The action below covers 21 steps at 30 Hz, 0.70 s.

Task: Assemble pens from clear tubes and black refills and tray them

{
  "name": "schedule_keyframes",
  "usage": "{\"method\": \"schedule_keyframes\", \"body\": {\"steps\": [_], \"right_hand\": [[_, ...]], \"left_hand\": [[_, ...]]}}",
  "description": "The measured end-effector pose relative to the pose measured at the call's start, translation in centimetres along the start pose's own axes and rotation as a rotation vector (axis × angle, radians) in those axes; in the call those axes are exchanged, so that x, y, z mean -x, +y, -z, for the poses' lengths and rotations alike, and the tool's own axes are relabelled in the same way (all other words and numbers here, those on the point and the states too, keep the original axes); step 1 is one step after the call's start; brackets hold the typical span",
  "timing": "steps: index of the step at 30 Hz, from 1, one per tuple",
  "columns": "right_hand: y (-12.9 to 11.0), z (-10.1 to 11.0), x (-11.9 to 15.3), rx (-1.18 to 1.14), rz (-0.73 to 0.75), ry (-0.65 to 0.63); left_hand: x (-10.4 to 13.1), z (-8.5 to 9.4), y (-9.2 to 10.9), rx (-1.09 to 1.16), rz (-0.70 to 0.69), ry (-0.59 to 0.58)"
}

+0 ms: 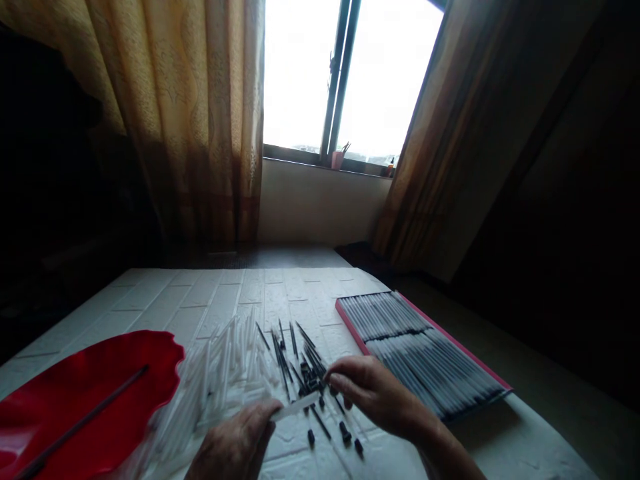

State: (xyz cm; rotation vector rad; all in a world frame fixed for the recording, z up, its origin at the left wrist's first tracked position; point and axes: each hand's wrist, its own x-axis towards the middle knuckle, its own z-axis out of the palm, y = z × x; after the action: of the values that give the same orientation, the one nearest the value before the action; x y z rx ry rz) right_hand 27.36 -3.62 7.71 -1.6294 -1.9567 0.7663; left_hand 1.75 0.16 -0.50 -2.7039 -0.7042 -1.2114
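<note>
My left hand [233, 437] is closed on a translucent white pen barrel [299, 405], whose free end points right toward my other hand. My right hand [373, 392] has thumb and forefinger pinched together at the edge of a heap of small black pen caps [311, 377]; whatever is between the fingertips is too small to make out. Thin dark pen refills [281, 360] lie among and behind the caps. Several loose black caps [345, 432] are scattered in front. Left of these spreads a pile of clear pen barrels [220, 367], partly covered by my left hand.
A red scalloped tray [115, 400] with a long dark stick [95, 413] on it stands at the left. On the right is a red-edged box [353, 325] holding rows of pens [425, 367]. The white brick-patterned table [190, 293] reaches toward curtains and a window.
</note>
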Motion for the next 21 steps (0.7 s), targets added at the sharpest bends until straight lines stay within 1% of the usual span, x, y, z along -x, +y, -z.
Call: {"method": "schedule_keyframes", "body": {"steps": [2,4,5,11,13,17,21], "right_hand": [[0.8,0.1,0.1,0.215,-0.103,0.066],[1.5,-0.2,0.4,0.374,-0.189,0.069],[1.7,-0.5,0.5,0.406,-0.216,0.054],[2.0,-2.1,1.0,0.54,-0.311,0.026],[2.0,-2.2,1.0,0.585,-0.333,0.012],[2.0,-2.1,0.8,0.61,-0.342,0.0],[2.2,-1.5,0.5,0.639,-0.365,0.019]], "left_hand": [[0.1,-0.1,0.0,-0.001,0.028,0.047],[0.0,-0.1,0.1,0.021,0.051,0.064],[-0.1,-0.1,0.1,0.04,0.06,0.057],[0.3,-0.2,0.2,0.094,0.103,-0.006],[0.6,-0.4,0.1,0.091,0.111,-0.002],[1.1,-0.6,-0.2,0.101,0.147,-0.013],[1.3,-0.7,-0.3,0.115,0.148,-0.076]]}}
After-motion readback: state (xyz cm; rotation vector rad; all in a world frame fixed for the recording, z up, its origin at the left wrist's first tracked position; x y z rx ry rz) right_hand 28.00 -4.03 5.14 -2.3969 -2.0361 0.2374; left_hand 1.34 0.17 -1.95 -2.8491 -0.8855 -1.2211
